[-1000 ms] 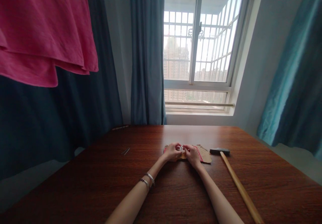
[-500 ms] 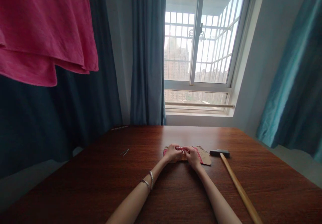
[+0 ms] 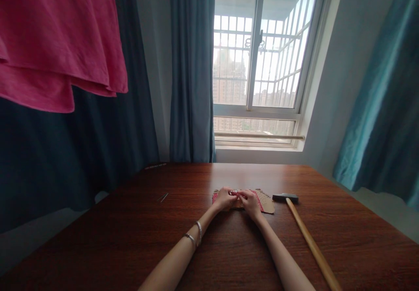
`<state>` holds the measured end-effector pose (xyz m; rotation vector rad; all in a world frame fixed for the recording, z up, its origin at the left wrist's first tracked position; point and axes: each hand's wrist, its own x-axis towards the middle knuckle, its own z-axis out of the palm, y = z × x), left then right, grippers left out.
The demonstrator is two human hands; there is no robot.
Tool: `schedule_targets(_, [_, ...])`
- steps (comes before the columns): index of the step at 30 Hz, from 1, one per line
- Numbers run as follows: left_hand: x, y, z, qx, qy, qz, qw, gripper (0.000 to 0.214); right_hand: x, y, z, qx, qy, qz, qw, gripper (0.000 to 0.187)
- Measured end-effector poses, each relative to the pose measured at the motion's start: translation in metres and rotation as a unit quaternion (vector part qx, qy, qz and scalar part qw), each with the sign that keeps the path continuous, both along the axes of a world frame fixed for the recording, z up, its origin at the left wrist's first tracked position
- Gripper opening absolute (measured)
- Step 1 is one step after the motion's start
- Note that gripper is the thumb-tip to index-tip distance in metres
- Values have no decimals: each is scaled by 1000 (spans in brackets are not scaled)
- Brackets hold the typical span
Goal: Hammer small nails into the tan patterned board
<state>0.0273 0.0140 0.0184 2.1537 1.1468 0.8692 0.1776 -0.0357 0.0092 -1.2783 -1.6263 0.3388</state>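
Observation:
A notched cardboard piece [image 3: 266, 202] wound with pink thread lies flat on the brown wooden table [image 3: 137, 234]. My left hand [image 3: 224, 198] and my right hand [image 3: 250, 201] meet over its middle. Both have their fingers curled and pinched together on something small and pale between them, too small to name. Two bangles circle my left wrist [image 3: 195, 234]. Most of the card under my hands is hidden.
A hammer with a dark head [image 3: 285, 198] and long wooden handle [image 3: 310, 244] lies right of the card. Two thin needles [image 3: 163, 197] rest at the left. Blue curtains [image 3: 191, 68], a window and a hanging pink cloth [image 3: 55, 38] stand beyond the table.
My hands have lowered slightly onto the card and pinched closer together; the small pale thing between them shows less now. The rest is as before.

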Motion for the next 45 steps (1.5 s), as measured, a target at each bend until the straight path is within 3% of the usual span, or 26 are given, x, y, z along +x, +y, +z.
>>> schedule_targets(10, [0,7,-9,-43,-41,-10,998,23,-2,-4,6,-27,-30,-24,999,27])
schedule_targets(16, [2,8,-12,-67,-43,3,997,17,34,-17,30,-92,-77,-130,984,37])
schedule_targets(19, [2,10,-13,-65,-29,15,997,19,69,-44,37,-143,-115,-225,957,38])
schedule_targets(22, [2,12,-15,-61,-28,16,998,22,103,-80,32,-195,-141,-311,920,44])
schedule_targets(24, [2,13,-16,-60,-29,16,998,23,120,-101,26,-252,-191,-370,874,47])
schedule_targets(26, [2,13,-17,-57,-27,18,998,23,133,-115,19,-305,-240,-383,838,44])
schedule_targets(28, [2,14,-17,-54,-27,19,998,23,140,-123,14,-334,-262,-366,828,39])
schedule_targets(34, [3,16,-20,-55,-34,16,998,22,147,-129,15,-328,-282,-329,840,32])
schedule_targets(37, [3,17,-20,-52,-34,20,998,23,153,-131,19,-296,-233,-338,862,24])
schedule_targets(41, [4,16,-20,-58,-24,26,998,23,146,-127,26,-211,-13,-325,922,18])
schedule_targets(44, [4,16,-20,-58,-19,29,998,23,126,-122,38,-186,122,-257,941,28])
schedule_targets(45, [4,16,-21,-57,-19,31,998,23,118,-121,43,-173,198,-207,943,32])
